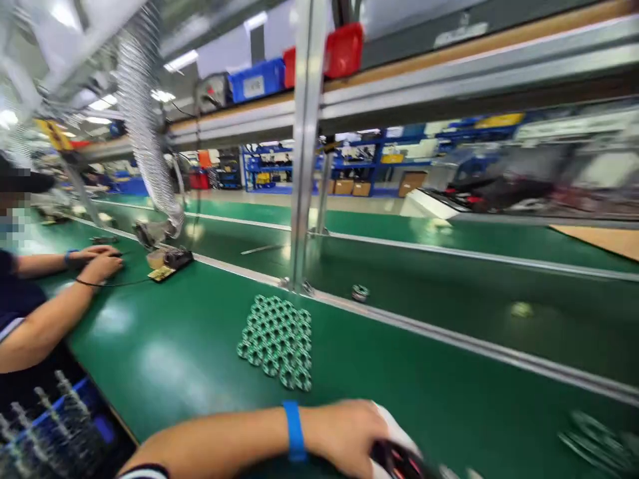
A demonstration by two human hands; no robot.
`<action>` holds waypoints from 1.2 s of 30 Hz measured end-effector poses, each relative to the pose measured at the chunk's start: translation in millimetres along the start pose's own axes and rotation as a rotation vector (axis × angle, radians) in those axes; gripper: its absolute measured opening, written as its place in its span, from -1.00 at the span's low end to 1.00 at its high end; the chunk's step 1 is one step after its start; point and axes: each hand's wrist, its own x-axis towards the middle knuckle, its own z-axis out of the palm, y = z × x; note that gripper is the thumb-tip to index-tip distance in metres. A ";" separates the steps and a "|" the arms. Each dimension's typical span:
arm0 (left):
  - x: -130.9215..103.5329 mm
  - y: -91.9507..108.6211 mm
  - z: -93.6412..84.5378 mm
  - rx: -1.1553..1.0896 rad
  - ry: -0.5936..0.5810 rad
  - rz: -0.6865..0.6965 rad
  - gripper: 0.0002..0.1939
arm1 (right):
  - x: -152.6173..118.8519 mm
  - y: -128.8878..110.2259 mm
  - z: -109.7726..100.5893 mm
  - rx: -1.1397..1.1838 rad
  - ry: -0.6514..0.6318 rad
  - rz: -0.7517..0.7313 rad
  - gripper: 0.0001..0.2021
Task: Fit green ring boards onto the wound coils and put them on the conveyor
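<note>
Head view shows 1 hand [349, 436] at the bottom edge with a blue wristband [294, 431]; which hand it is I cannot tell. It is curled over a dark, blurred object with red parts [399, 462], and the grip itself is not clear. Just ahead on the green table [190, 346] lies a flat cluster of small green rings [277, 340], packed close together. A metal rail [449, 339] borders the table behind them. At far left, another person's hands [97, 261] rest on the table, well apart.
</note>
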 end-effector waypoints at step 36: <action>39.6 -4.7 6.8 -0.008 0.121 -0.270 -0.66 | -104.8 -84.9 -135.6 -0.877 0.395 0.270 -0.72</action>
